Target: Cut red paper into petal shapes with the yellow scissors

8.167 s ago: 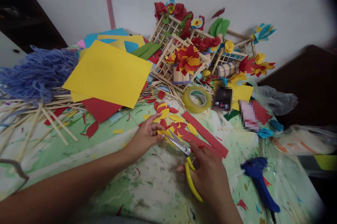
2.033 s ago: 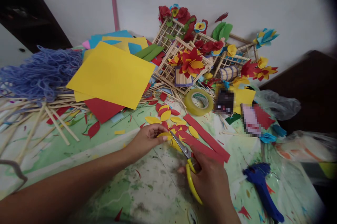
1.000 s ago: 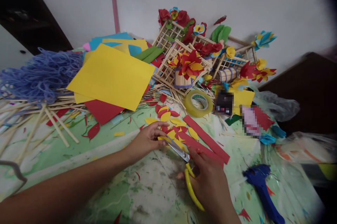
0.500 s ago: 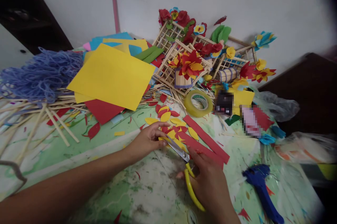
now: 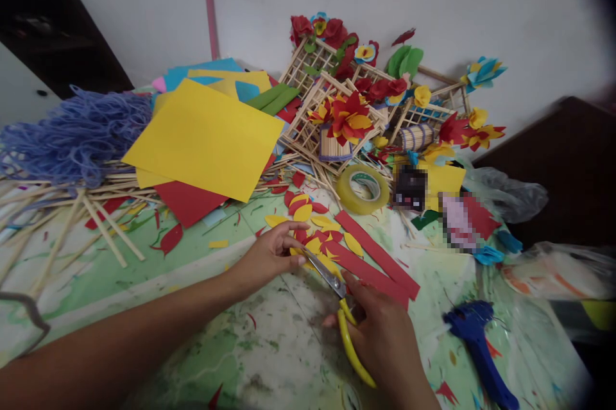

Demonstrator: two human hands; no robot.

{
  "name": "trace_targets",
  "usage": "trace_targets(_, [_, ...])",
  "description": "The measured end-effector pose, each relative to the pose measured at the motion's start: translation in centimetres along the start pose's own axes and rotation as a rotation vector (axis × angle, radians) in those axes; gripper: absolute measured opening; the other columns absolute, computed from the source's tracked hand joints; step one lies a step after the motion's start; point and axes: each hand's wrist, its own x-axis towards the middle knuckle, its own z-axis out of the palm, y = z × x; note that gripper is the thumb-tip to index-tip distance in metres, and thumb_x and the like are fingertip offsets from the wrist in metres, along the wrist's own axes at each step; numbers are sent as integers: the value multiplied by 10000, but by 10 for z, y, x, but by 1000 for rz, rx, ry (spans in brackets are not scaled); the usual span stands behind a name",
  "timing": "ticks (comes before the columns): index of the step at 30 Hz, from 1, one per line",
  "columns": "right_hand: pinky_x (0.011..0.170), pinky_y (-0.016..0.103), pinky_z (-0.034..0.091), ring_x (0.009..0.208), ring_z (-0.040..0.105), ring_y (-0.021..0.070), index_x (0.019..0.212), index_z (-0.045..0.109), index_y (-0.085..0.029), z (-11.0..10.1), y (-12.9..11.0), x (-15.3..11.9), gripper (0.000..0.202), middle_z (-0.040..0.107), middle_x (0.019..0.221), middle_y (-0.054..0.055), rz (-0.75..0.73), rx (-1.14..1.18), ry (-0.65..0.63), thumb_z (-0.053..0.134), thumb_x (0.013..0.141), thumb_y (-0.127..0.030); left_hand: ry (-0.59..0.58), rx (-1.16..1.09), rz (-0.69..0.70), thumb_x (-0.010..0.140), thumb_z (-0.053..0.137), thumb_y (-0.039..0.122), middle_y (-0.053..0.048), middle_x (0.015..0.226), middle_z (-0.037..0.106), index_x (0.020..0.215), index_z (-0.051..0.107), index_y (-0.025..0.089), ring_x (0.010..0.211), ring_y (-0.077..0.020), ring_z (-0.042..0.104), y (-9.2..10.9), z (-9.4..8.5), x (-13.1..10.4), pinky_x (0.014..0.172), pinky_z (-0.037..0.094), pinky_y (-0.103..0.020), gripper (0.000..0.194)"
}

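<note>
Yellow-handled scissors (image 5: 353,342) are in my right hand (image 5: 380,326), its fingers wrapped round the handles. Their blades point up and left and reach the fingertips of my left hand (image 5: 274,253). That hand is closed in a pinch at the blade tips; what lies between its fingers is too small to make out. Just behind the blades, yellow and red paper petals (image 5: 302,213) are heaped on the table. Two red paper strips (image 5: 380,253) lie beyond my right hand, one partly under the petals.
Yellow sheets (image 5: 206,140), blue yarn (image 5: 77,134) and thin sticks (image 5: 106,230) lie at the left. Behind stand stick frames with paper flowers (image 5: 349,118). A tape roll (image 5: 363,188) is at the centre, a blue glue gun (image 5: 481,352) at the right.
The scissor blades have closed together near my left fingertips. Both hands have stayed in nearly the same place.
</note>
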Motion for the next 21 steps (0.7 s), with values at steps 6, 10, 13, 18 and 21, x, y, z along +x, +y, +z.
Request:
trace_targets(6, [516,263,410,675,625,193,1249,557,-225,-2,0,0,542,696,835,53,9,14,-16,588,755,-446,21,-19,34,639,719,226,33,726,590,1168,463,163,635,-96,514,-3,0,1,600,396,-225,591])
trace_targets(10, [505,255,400,666,626,185,1228,576,-238,-1,1,-1,499,701,834,51,-5,9,-9,579,758,-406,28,-9,42,646,717,228,23,731,598,1170,463,163,637,-101,508,-3,-1,1,597,396,-228,585])
trace_targets(13, [502,258,400,674,628,193,1231,577,-217,-1,0,-1,519,702,826,60,1,12,-11,585,756,-425,32,-1,46,652,714,243,16,739,601,1178,456,162,638,-107,504,-4,-1,2,591,392,-232,592])
trace_targets(18, [518,253,419,653,626,181,1232,576,-234,-2,-2,1,538,705,821,44,29,42,-27,624,735,-435,40,-8,53,670,705,259,21,734,587,1181,451,173,677,-122,525,-5,-1,1,624,402,-246,577])
trace_targets(21, [506,242,417,642,627,176,1223,583,-242,-3,-2,2,532,707,803,37,32,39,-13,636,726,-425,38,-14,51,676,702,275,11,753,595,1183,446,175,697,-133,545,-5,-1,1,643,413,-260,577])
